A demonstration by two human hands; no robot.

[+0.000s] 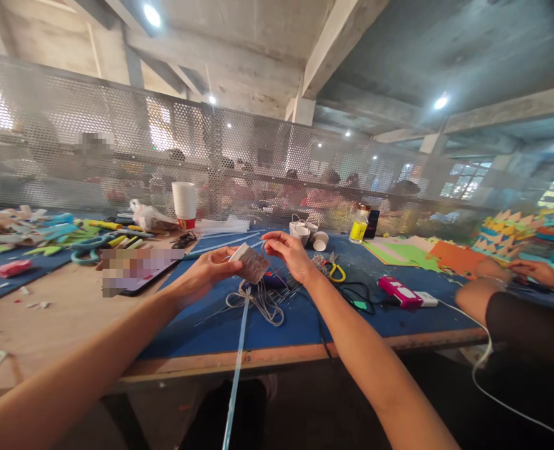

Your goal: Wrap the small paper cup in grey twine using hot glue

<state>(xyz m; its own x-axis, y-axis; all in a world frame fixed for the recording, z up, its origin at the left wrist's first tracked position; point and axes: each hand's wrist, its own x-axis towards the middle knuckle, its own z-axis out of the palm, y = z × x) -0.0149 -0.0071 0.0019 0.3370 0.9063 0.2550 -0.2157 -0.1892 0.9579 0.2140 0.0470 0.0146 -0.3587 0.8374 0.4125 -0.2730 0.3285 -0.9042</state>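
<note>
My left hand grips a small paper cup, which is tipped on its side, its pale rim toward my fingers. Grey cord appears wound around the cup's wall. Close to the cup's right side, my right hand pinches a thin grey strand between thumb and fingers. Below both hands lies a loose coil of grey cord on the blue mat. A long translucent stick runs from near the coil past the table's front edge. Partly hidden behind the cup is a dark blue object.
Small white cups, yellow-handled scissors, a yellow-labelled bottle and a pink device stand or lie ahead and right. Leftward are a tablet-like screen and stacked paper cups. A co-worker's arm rests at right.
</note>
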